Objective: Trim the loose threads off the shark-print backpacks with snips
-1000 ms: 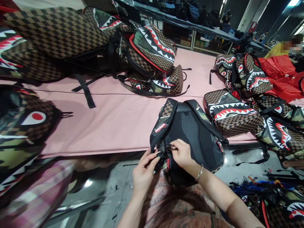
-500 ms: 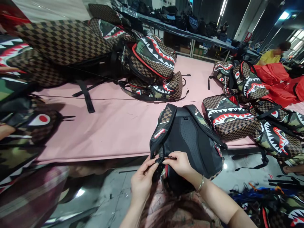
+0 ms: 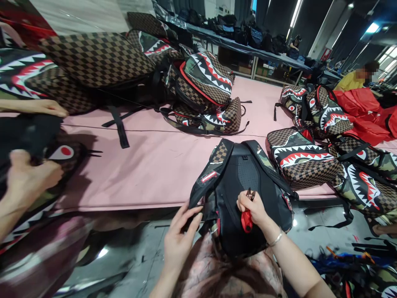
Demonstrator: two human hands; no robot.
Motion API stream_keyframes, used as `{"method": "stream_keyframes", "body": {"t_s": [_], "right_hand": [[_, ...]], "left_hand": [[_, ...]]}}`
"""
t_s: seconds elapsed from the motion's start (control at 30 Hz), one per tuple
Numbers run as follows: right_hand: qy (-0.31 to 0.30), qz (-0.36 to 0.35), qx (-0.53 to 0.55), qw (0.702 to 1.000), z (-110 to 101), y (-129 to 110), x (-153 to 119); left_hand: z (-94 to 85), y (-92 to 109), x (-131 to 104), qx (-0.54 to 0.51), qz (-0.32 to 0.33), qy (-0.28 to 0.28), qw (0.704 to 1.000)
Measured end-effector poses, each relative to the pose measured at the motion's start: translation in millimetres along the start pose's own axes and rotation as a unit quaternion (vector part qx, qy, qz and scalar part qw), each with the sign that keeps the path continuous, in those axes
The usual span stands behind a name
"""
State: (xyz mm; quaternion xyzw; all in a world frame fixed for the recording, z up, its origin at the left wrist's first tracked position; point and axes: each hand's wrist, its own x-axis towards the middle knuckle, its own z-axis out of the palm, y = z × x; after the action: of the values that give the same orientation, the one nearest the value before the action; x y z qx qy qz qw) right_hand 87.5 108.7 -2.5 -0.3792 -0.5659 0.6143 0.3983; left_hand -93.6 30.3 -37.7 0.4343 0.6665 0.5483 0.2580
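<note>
A backpack (image 3: 235,198) lies with its black padded back and shoulder straps facing up, half on the pink table edge and half over my lap. At its lower left side my left hand (image 3: 182,231) pinches the black shoulder strap (image 3: 206,182) near its lower end. Over the middle of the back panel, my right hand (image 3: 252,207) is closed around a small cutting tool with red handles (image 3: 247,220). The tool's dark tips point up past my fingers. A silvery bracelet circles my right wrist.
Checkered shark-mouth backpacks stand on the pink table (image 3: 133,174), piled at the left, back middle (image 3: 204,82) and right (image 3: 304,157). Another person's hands (image 3: 31,178) hold black material at the left. A person in yellow (image 3: 353,80) is behind red bags (image 3: 362,111). More bags lie lower right.
My right hand has moved right and up from the strap, and the red-handled tool now shows in it. My left hand has shifted slightly left. The other person's hands have come further into view.
</note>
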Motion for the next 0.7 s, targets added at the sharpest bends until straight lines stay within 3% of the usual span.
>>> {"method": "stream_keyframes", "body": {"t_s": [0.1,0.2,0.3,0.4,0.57,0.63,0.7], "right_hand": [[0.026,0.010,-0.035,0.999,-4,3,7],[0.068,-0.028,-0.133,0.988,-3,8,12],[0.111,-0.075,-0.254,0.958,-3,10,15],[0.117,-0.105,-0.301,0.941,-6,14,20],[0.092,-0.040,-0.184,0.978,-14,26,43],[0.085,-0.015,-0.136,0.987,-15,31,53],[0.085,0.004,-0.101,0.991,-12,33,60]], "left_hand": [[-2.8,15,26,-0.039,-0.036,0.018,0.998],[-1.4,27,55,-0.144,-0.169,-0.073,0.972],[5.2,30,67,-0.217,-0.244,-0.153,0.933],[13.9,28,60,-0.239,-0.242,-0.169,0.925],[16.9,16,60,-0.154,-0.146,-0.070,0.975],[15.0,13,70,-0.123,-0.136,-0.047,0.982],[14.8,15,83,-0.116,-0.154,-0.058,0.980]]}}
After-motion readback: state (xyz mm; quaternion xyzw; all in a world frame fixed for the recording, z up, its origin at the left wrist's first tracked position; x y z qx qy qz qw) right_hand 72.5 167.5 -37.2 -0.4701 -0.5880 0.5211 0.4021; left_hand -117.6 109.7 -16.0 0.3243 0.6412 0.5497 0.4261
